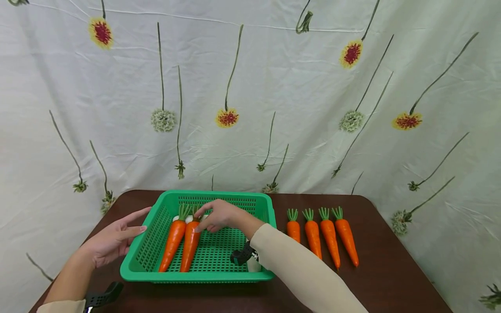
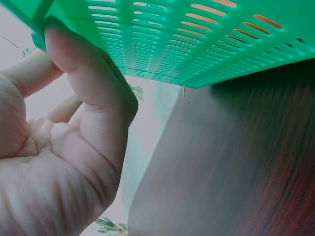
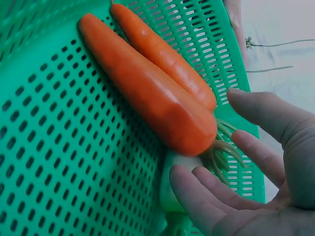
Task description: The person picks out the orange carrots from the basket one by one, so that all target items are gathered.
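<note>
My left hand (image 1: 113, 239) rests its thumb and fingers against the outer left rim of the green basket (image 1: 135, 276); in the left wrist view a bent finger (image 2: 101, 113) meets the rim. Over the basket, my right hand (image 1: 219, 216) has its fingers spread around the leafy end of a carrot (image 1: 190, 248). The right wrist view shows a gap between those fingers and this carrot (image 3: 152, 93). Another carrot (image 1: 173, 243) lies to its left. Beneath the tops, pale rounded ends show, and a whitish vegetable with a green end (image 3: 179, 179) is partly hidden.
Several carrots (image 1: 330, 239) lie in a row on the dark wooden table (image 1: 385, 261), right of the basket; the right forearm covers part of the nearest. A pale object (image 1: 253, 263) sits in the basket's right front corner. A flower-printed white cloth (image 1: 250, 143) hangs behind.
</note>
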`<state>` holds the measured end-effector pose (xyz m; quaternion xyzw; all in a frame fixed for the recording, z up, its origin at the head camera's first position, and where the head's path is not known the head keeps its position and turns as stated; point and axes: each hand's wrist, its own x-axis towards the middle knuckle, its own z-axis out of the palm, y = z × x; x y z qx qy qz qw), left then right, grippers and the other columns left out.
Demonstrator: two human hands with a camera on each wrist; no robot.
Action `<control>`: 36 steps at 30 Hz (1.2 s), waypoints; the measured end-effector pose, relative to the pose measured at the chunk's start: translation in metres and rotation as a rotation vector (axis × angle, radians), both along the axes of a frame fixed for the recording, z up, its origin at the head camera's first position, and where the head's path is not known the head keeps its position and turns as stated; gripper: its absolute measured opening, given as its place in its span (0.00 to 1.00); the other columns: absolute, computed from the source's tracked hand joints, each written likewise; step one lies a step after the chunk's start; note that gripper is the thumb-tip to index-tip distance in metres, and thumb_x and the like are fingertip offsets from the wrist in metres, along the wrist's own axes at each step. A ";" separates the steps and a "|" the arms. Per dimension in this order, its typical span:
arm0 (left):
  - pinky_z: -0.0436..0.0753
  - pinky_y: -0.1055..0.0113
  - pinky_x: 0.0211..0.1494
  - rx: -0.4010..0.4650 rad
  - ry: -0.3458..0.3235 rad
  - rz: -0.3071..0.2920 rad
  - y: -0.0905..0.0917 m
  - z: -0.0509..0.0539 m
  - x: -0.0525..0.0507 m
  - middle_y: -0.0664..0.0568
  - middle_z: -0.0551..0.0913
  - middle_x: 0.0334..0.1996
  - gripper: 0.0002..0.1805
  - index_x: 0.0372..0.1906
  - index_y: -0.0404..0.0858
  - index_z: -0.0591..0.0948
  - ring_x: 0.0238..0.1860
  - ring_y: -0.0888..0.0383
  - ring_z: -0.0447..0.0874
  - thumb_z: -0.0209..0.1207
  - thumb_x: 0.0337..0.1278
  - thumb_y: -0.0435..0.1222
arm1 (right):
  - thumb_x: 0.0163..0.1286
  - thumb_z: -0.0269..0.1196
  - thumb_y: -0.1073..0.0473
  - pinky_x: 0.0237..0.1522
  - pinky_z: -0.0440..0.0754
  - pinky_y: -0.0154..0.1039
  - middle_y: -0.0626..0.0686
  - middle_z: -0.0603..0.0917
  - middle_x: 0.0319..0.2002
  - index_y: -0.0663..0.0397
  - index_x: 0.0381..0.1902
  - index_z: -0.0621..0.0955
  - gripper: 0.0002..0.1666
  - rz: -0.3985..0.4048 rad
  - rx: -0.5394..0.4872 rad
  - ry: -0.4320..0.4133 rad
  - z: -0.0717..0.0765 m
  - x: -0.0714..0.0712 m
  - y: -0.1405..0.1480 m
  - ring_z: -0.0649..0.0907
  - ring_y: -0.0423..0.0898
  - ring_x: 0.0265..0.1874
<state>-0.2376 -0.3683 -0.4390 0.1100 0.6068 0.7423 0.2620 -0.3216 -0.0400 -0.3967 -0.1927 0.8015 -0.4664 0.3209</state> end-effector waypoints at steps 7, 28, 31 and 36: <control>0.86 0.44 0.56 0.006 -0.002 -0.002 0.000 0.001 0.000 0.49 0.87 0.57 0.41 0.83 0.52 0.30 0.53 0.47 0.90 0.41 0.83 0.33 | 0.58 0.77 0.65 0.55 0.88 0.56 0.54 0.81 0.60 0.49 0.53 0.87 0.24 -0.032 0.022 -0.012 -0.005 0.003 -0.010 0.86 0.61 0.50; 0.86 0.44 0.57 -0.004 0.000 0.001 0.000 0.000 0.000 0.50 0.87 0.58 0.41 0.83 0.51 0.30 0.53 0.47 0.90 0.41 0.83 0.32 | 0.58 0.75 0.70 0.53 0.88 0.59 0.55 0.85 0.44 0.52 0.52 0.86 0.23 -0.062 -0.036 -0.135 -0.011 0.007 -0.026 0.89 0.56 0.38; 0.86 0.44 0.56 -0.004 -0.002 0.003 0.000 0.000 0.000 0.50 0.87 0.58 0.41 0.83 0.52 0.30 0.53 0.47 0.90 0.41 0.83 0.33 | 0.58 0.75 0.72 0.53 0.88 0.60 0.55 0.84 0.42 0.54 0.50 0.85 0.22 -0.068 -0.049 -0.150 -0.013 0.007 -0.026 0.88 0.56 0.37; 0.86 0.45 0.57 -0.001 -0.004 0.005 0.001 0.000 0.001 0.50 0.87 0.58 0.41 0.84 0.53 0.32 0.53 0.48 0.90 0.41 0.83 0.33 | 0.59 0.73 0.74 0.52 0.88 0.60 0.57 0.82 0.42 0.57 0.50 0.84 0.22 -0.089 -0.068 -0.162 -0.015 0.008 -0.026 0.88 0.57 0.37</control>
